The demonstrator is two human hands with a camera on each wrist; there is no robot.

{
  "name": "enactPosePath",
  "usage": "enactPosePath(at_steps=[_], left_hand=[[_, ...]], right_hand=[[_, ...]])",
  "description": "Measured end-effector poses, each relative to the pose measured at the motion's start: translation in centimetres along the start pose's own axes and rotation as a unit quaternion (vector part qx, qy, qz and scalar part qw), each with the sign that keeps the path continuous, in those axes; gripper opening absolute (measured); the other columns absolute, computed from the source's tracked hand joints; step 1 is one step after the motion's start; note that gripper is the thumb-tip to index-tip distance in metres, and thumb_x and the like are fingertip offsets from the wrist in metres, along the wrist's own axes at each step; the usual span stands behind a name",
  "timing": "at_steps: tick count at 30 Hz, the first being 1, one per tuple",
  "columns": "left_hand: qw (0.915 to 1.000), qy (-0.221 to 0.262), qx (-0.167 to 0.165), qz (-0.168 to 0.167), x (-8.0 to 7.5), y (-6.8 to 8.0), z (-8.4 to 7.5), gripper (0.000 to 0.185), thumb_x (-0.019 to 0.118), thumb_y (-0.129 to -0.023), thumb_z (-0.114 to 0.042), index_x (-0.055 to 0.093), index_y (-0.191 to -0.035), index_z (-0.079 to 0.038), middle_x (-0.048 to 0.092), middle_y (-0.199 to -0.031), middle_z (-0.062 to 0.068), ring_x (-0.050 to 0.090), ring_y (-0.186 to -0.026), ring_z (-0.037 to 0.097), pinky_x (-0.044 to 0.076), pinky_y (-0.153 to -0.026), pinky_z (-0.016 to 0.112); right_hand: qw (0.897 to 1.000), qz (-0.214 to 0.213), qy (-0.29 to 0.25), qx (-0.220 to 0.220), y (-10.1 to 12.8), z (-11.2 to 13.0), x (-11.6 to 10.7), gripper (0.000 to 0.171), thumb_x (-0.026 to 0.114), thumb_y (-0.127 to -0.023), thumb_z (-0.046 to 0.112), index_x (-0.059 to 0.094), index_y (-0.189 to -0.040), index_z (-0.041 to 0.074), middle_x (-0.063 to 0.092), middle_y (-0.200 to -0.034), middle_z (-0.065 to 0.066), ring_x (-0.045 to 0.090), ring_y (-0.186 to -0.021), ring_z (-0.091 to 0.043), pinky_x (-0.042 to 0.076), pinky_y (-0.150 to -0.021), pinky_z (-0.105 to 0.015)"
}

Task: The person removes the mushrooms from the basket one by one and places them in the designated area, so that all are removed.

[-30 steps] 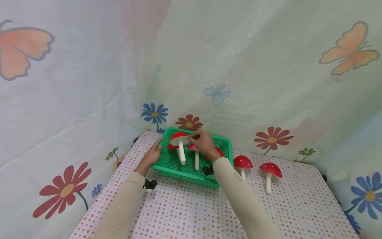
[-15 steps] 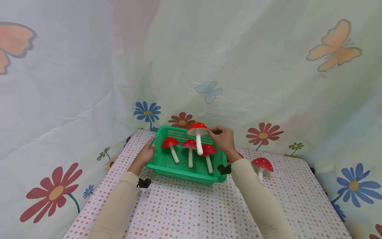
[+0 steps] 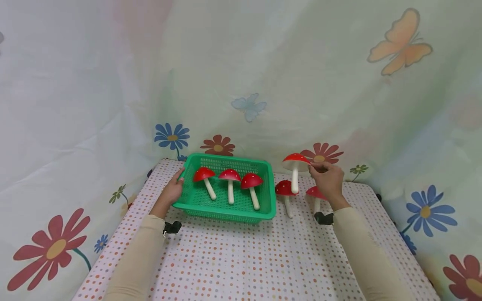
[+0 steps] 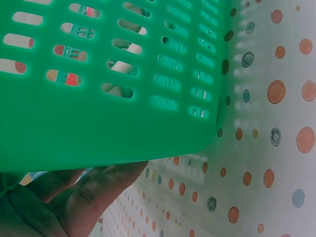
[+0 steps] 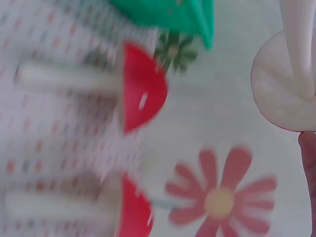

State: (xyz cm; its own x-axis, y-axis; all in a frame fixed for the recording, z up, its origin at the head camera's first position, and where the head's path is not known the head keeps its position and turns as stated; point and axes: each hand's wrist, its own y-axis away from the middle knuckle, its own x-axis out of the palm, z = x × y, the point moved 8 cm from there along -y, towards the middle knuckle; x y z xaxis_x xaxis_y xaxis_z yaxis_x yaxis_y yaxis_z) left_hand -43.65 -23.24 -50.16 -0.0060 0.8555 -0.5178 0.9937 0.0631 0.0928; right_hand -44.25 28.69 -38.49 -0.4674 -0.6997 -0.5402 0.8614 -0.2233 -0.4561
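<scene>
By the rim of its red cap, my right hand [image 3: 328, 180] pinches a toy mushroom [image 3: 295, 172], holding it upright above the table to the right of the basket. In the right wrist view the pale underside of that mushroom [image 5: 281, 89] shows, with a fingertip at its edge. My left hand [image 3: 171, 190] grips the left rim of the green basket [image 3: 226, 216]; its curled fingers show under the rim in the left wrist view. Inside the basket lie three red-capped mushrooms [image 3: 229, 175]. Two more, a nearer mushroom [image 3: 285, 188] and a partly hidden mushroom [image 3: 315, 193], lie on the table.
A dotted cloth covers the table [image 3: 241, 259]. Behind it hangs a pale curtain [image 3: 211, 75] printed with flowers and butterflies. The two loose mushrooms lie between the basket's right side and my right forearm.
My right hand has carried its mushroom rightward, out from over the basket to above the table. The left hand stays at the basket's left rim. The head view has shifted rightward.
</scene>
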Motion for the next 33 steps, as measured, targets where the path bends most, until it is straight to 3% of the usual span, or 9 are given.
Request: enactPosePath(at_steps=[5,9,11,13,21,29,33], left_hand=[[1.0,0.003,-0.003,-0.003,-0.7,0.0,-0.1,0.052,0.023,-0.109,-0.027,0.01,-0.16,-0.028,0.009,-0.166,0.014,0.009,-0.152,0.042,0.013,-0.119,0.064],[1.0,0.006,-0.001,-0.005,-0.9,0.0,-0.2,0.052,0.023,-0.109,-0.027,0.011,-0.16,-0.029,0.009,-0.167,0.013,0.009,-0.152,0.042,0.013,-0.119,0.064],[0.9999,0.007,-0.001,-0.008,-0.9,-0.1,-0.2,0.052,0.023,-0.109,-0.028,0.011,-0.16,-0.029,0.009,-0.167,0.013,0.01,-0.152,0.042,0.013,-0.119,0.064],[0.9999,0.009,-0.002,-0.007,-0.8,-0.1,-0.1,0.052,0.023,-0.109,-0.029,0.01,-0.16,-0.03,0.009,-0.167,0.013,0.009,-0.152,0.042,0.013,-0.119,0.064],[1.0,0.007,-0.003,0.001,0.0,-0.2,0.2,0.052,0.023,-0.109,-0.027,0.012,-0.16,-0.025,0.009,-0.167,0.01,0.008,-0.152,0.041,0.011,-0.12,0.063],[0.9999,0.011,-0.011,0.0,0.3,-0.1,0.6,0.051,0.024,-0.109,-0.029,0.013,-0.16,-0.03,0.01,-0.167,0.011,0.009,-0.152,0.041,0.012,-0.119,0.064],[0.9998,0.014,-0.014,-0.003,0.2,-0.2,0.6,0.051,0.024,-0.109,-0.03,0.013,-0.159,-0.033,0.011,-0.167,0.01,0.01,-0.152,0.04,0.013,-0.119,0.064]], right_hand=[[0.998,-0.016,0.045,0.033,-0.5,-3.0,-3.0,0.03,0.067,-0.095,0.023,0.072,-0.109,-0.003,0.071,-0.105,-0.024,0.066,-0.086,-0.031,0.042,-0.061,-0.007],[0.995,-0.017,0.082,0.05,-0.9,-5.6,-4.9,0.034,0.064,-0.096,0.025,0.07,-0.113,-0.004,0.068,-0.112,-0.026,0.066,-0.093,-0.038,0.059,-0.072,-0.034],[0.994,-0.014,0.097,0.051,-1.1,-6.6,-5.7,0.035,0.063,-0.097,0.023,0.069,-0.114,-0.006,0.066,-0.114,-0.027,0.066,-0.095,-0.042,0.059,-0.079,-0.05],[0.993,-0.016,0.108,0.053,-1.2,-7.6,-6.5,0.033,0.062,-0.097,0.021,0.068,-0.114,-0.007,0.067,-0.114,-0.028,0.065,-0.095,-0.043,0.056,-0.082,-0.056],[0.979,0.01,0.163,0.124,-0.4,-12.9,-8.4,0.034,0.059,-0.098,0.02,0.068,-0.11,-0.01,0.067,-0.109,-0.032,0.061,-0.091,-0.041,0.057,-0.073,-0.051],[0.972,-0.01,0.201,0.119,1.7,-16.6,-9.4,0.027,0.061,-0.093,0.012,0.069,-0.097,-0.013,0.069,-0.092,-0.033,0.062,-0.073,-0.04,0.04,-0.049,-0.031],[0.969,0.007,0.21,0.13,1.8,-17.5,-8.9,0.029,0.06,-0.095,0.014,0.068,-0.101,-0.014,0.068,-0.094,-0.033,0.061,-0.069,-0.036,0.045,-0.048,-0.032]])
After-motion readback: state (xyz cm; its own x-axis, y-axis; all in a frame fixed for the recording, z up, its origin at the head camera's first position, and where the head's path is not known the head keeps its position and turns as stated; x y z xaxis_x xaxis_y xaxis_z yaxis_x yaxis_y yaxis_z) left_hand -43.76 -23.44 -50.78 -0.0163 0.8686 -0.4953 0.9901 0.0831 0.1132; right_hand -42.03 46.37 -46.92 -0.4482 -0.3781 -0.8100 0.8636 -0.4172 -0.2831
